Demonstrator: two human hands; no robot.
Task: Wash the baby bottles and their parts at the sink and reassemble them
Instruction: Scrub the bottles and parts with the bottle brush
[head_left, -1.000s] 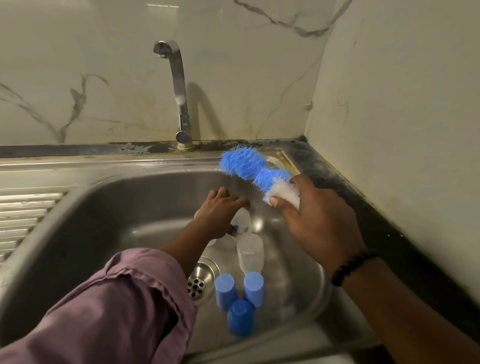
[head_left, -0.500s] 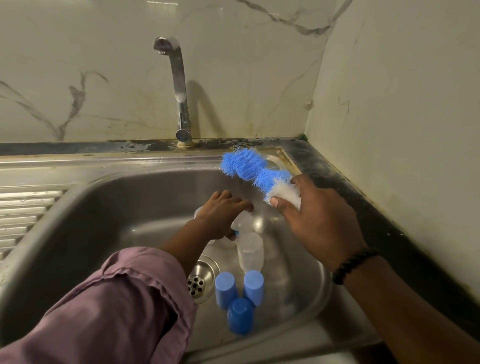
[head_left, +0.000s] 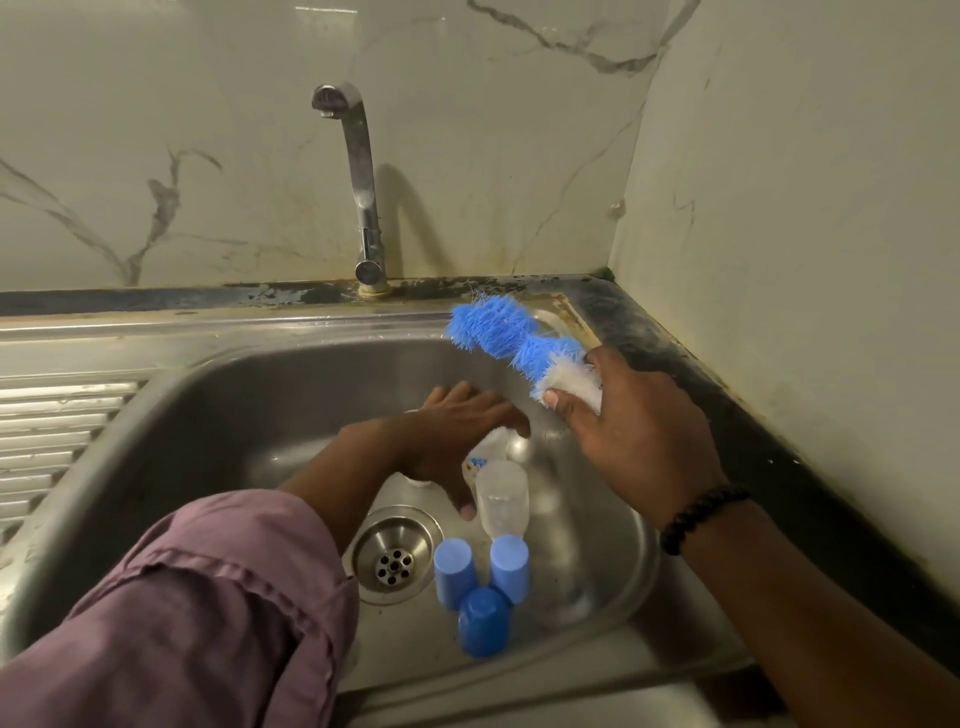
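Note:
Down in the steel sink (head_left: 218, 415), my left hand (head_left: 457, 436) reaches over a clear baby bottle (head_left: 488, 451) with blue print. The bottle shows between my fingers and thumb, which curl round it. Just right of that thumb a second clear bottle (head_left: 503, 501) lies on the sink floor. Three blue caps (head_left: 483, 626) stand mouth-down in a cluster near the front, right of the drain (head_left: 395, 556). My right hand (head_left: 639, 441) grips a bottle brush (head_left: 498, 338) by its white lower bristles, its blue head pointing up and left above the basin.
The tap (head_left: 358, 176) stands at the back of the sink, with no water running. A ribbed drainboard (head_left: 57, 431) lies to the left. Marble walls close the back and right, with a dark counter strip (head_left: 727, 405) along the right rim.
My left hand has shifted on the bottle, and its thumb now stretches down toward the lying bottle. The brush and my right hand have barely moved.

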